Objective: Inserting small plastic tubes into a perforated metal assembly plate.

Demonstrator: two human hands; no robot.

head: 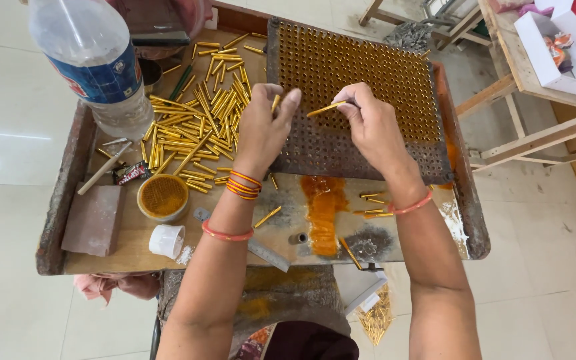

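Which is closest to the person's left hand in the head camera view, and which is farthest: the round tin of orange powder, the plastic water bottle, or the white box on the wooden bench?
From the left hand:
1. Round tin of orange powder, below and to its left on the tray.
2. Plastic water bottle, up at the tray's far left corner; somewhat farther than the tin.
3. White box, far off to the right on the wooden bench, clearly farthest.

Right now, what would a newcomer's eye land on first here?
The perforated metal tray, its upper rows filled with gold tubes, at the table's far right. Over it, the right hand pinches one gold tube. A loose pile of tubes lies left of the left hand.
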